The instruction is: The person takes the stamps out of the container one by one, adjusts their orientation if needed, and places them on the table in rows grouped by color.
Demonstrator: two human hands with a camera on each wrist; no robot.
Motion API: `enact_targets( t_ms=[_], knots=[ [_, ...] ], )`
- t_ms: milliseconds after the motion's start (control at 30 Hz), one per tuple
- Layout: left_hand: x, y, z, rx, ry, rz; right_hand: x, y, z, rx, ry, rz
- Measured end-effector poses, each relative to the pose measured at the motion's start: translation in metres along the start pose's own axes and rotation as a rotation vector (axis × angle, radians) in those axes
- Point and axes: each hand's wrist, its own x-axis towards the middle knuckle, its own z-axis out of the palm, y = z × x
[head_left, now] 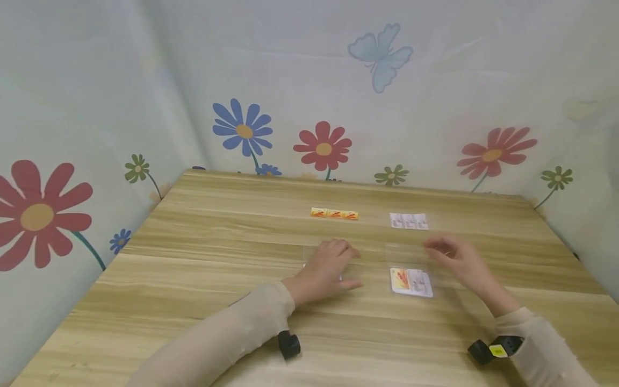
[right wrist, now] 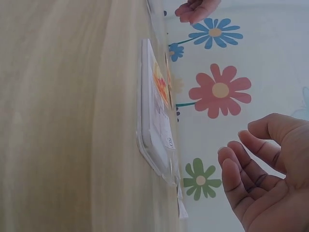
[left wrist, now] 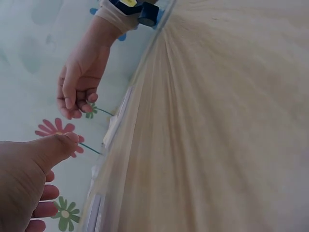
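Observation:
My left hand [head_left: 323, 273] hovers over a white-edged card pack, which it mostly hides; a strip of clear plastic [head_left: 309, 250] shows past the knuckles. Its thumb and fingers are apart, with nothing between them in the left wrist view. To its right lies a flat white pack [head_left: 419, 293] with an orange picture and a pale one on top, and a clear plastic flap [head_left: 400, 255] extends from its far edge. My right hand [head_left: 459, 263] is held up just right of that flap. Its fingers curve loosely around nothing, as the right wrist view [right wrist: 270, 174] also shows.
Farther back on the wooden table [head_left: 232, 209] is a row of three orange-and-yellow cards [head_left: 335, 214]. Three whitish cards [head_left: 409, 221] lie in another row to the right. A flower-printed curtain [head_left: 290, 70] hangs behind and beside the table.

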Motion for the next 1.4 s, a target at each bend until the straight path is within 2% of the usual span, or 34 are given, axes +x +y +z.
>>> enact_targets(
  t_ms=[500, 933, 1167, 1400],
  knots=[
    [0.014, 0.016, 0.01, 0.001, -0.084, -0.004, -0.001, -0.008, 0.014, -0.018, -0.049, 0.038],
    [0.025, 0.026, 0.023, -0.015, -0.094, 0.001, -0.004, -0.009, 0.028, -0.071, -0.043, -0.031],
    [0.029, 0.031, 0.027, -0.029, -0.118, -0.017, -0.004, -0.011, 0.032, -0.055, -0.077, -0.028],
    [0.034, 0.031, 0.036, -0.026, -0.129, -0.025, -0.006, -0.005, 0.04, -0.076, -0.063, -0.086]
  ],
)
